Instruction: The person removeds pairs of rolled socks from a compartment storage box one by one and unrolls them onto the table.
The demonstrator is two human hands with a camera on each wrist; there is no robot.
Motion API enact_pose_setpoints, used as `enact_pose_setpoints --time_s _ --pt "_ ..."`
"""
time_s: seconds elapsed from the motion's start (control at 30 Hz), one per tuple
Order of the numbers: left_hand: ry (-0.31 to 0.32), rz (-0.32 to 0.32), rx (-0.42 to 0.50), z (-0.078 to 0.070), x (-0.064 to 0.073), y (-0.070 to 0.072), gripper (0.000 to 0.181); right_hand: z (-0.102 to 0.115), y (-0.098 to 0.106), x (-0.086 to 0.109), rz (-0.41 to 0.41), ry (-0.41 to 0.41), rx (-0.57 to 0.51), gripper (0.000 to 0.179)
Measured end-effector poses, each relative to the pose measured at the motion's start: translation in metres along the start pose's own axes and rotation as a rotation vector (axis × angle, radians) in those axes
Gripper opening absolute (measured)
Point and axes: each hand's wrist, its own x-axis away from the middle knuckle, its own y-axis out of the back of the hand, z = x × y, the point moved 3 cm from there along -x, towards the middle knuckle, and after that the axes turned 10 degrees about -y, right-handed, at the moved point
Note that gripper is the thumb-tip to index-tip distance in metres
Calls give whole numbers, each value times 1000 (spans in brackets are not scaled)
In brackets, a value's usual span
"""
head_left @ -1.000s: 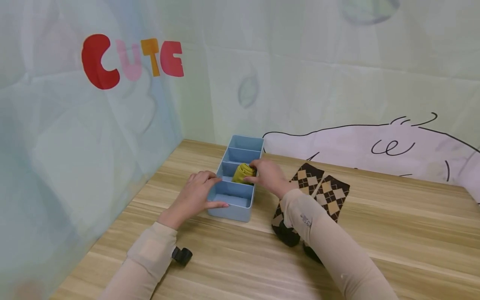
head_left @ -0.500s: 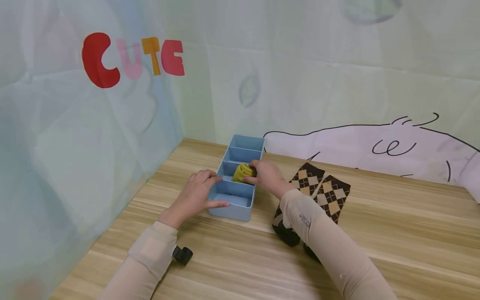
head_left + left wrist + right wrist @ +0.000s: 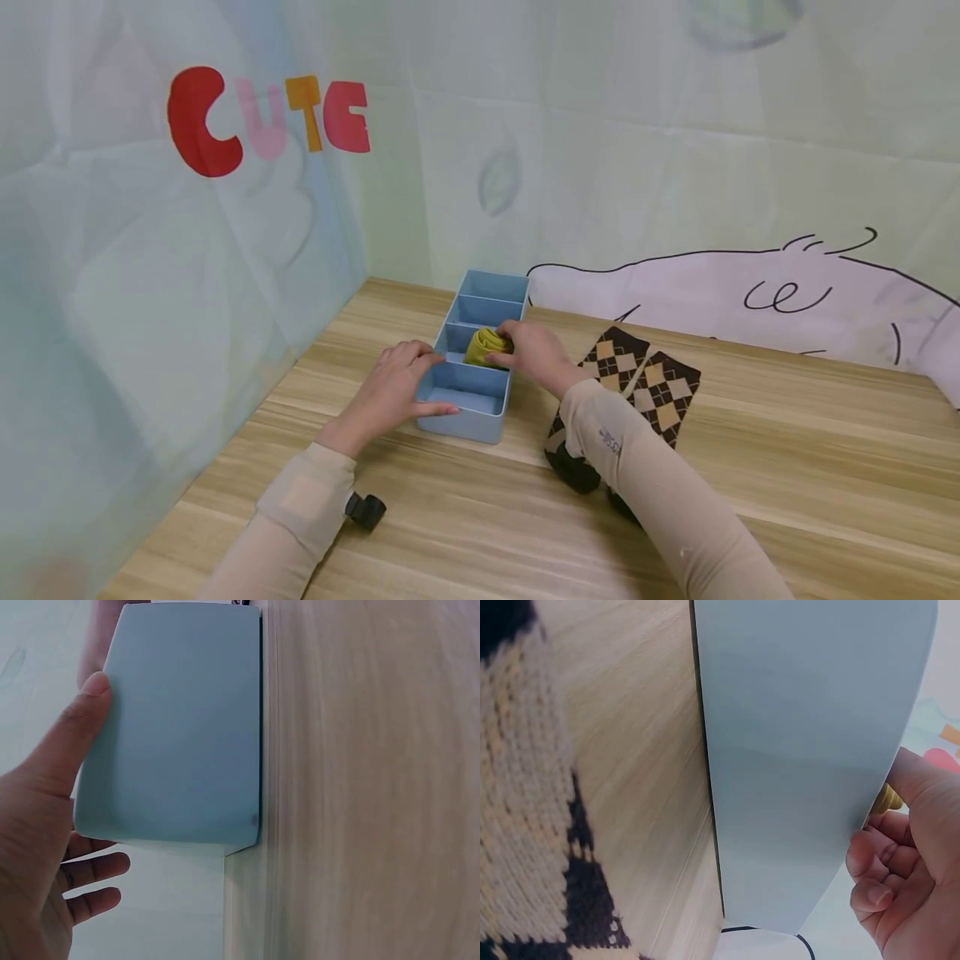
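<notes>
A light-blue divided storage box (image 3: 459, 427) stands on the wooden table, its compartments in a row running away from me. A rolled-up mustard-yellow sock (image 3: 483, 347) is upright in the second compartment from the front. My right hand (image 3: 536, 354) reaches over the box's right wall and pinches that roll between thumb and fingers; the right wrist view shows only a sliver of the sock (image 3: 887, 799) behind the wall. My left hand (image 3: 386, 387) holds the front left corner, thumb along the front rim and fingers by the left wall. The front compartment (image 3: 461, 398) holds nothing.
To the right of the box, a pair of brown argyle socks (image 3: 663, 396) lies flat, partly under my right forearm. Printed cloth walls (image 3: 637, 167) rise behind and to the left of the table (image 3: 810, 450). A black wrist-camera piece (image 3: 366, 512) sticks out from my left sleeve.
</notes>
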Motion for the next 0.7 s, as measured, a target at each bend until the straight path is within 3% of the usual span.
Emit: enact_pose_setpoints --time_s 0.7 --pt "18 13 11 1 0 0 74 2 8 2 -28 27 -81 45"
